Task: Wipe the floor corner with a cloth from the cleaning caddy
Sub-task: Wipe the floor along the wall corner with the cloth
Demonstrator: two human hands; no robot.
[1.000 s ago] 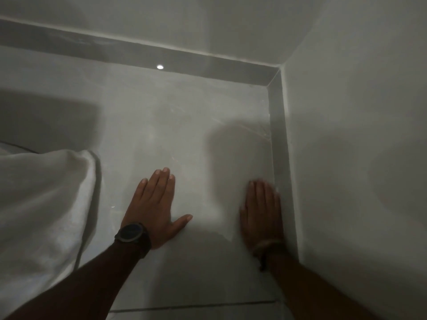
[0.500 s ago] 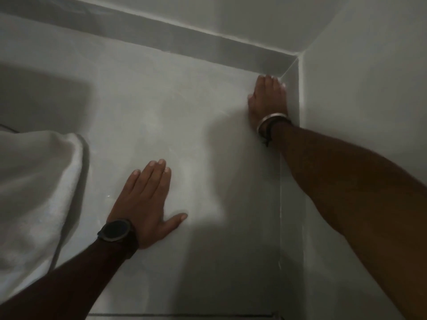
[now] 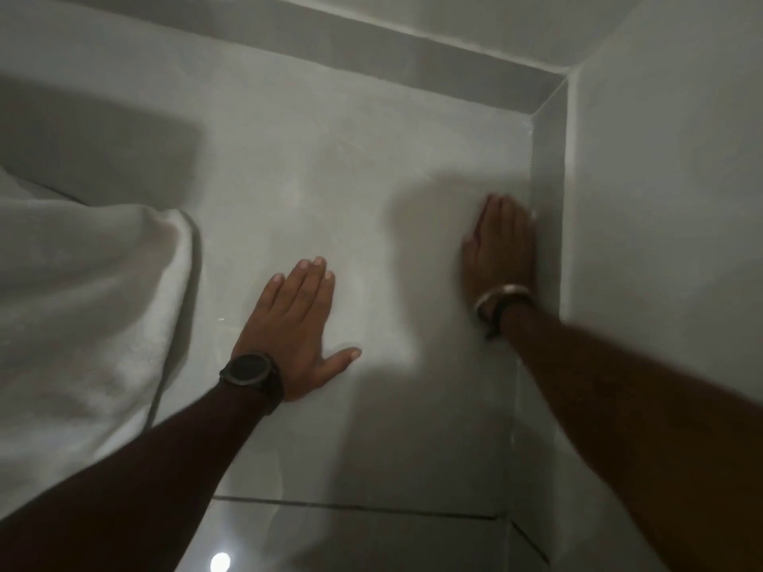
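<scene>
The floor corner (image 3: 531, 114) lies at the upper right, where two grey skirting strips meet over pale tiles. My right hand (image 3: 501, 249) is pressed flat on the floor against the right skirting (image 3: 547, 179), well short of the corner. Only a thin pale sliver of the cloth (image 3: 533, 215) shows beside its fingertips; the rest is hidden under the palm. My left hand (image 3: 295, 328), a dark watch on its wrist, rests flat on the tile with the thumb spread and holds nothing. No caddy is in view.
A big white fabric (image 3: 82, 303) hangs in from the left and covers part of the floor. Walls close off the top and right. A grout line (image 3: 351, 505) crosses the floor near me, with a lamp's reflection (image 3: 220, 562) below it.
My right hand slid along the right skirting up into the corner, then came back toward me to about the middle. My left hand stayed planted.
</scene>
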